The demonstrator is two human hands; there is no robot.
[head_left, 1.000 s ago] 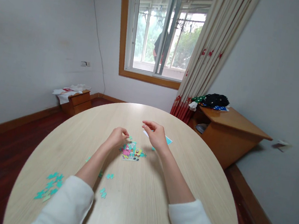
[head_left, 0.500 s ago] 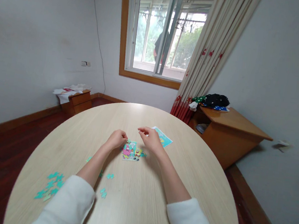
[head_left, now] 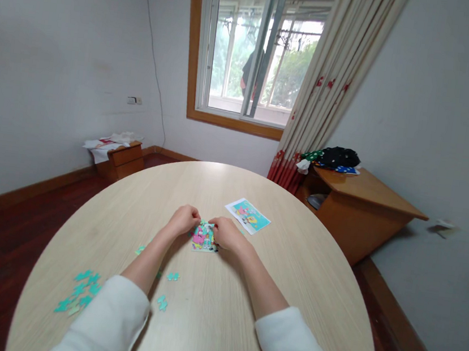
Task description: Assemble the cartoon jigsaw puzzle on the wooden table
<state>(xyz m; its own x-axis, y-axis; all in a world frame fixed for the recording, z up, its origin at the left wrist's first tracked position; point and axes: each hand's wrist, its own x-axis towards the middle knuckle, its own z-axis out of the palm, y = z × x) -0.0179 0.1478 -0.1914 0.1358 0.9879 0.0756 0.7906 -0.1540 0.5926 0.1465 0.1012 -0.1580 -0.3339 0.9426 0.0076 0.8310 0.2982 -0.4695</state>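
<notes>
A partly joined jigsaw puzzle (head_left: 204,241) of cartoon figures, pink, yellow and teal, lies flat mid-table. My left hand (head_left: 183,220) is closed at its upper left corner, fingertips pinching a small teal puzzle piece (head_left: 203,222). My right hand (head_left: 229,235) has its fingers bent together on the puzzle's upper right, covering the yellow figure; what they grip, if anything, is hidden. Just beyond my right hand lies a printed picture card (head_left: 254,219) with the same figures. Loose puzzle pieces (head_left: 173,277) are scattered nearer me, by my left forearm.
A heap of teal pieces (head_left: 82,289) lies at the left of the round wooden table (head_left: 215,332). Behind it stand a low cabinet (head_left: 127,156) on the left and a slanted wooden desk (head_left: 369,191) with clothes on the right. A person is partly visible beyond the window (head_left: 234,56).
My right hand has come down and toward me from beside the card onto the puzzle, uncovering more of the card. My left hand has stayed almost in place.
</notes>
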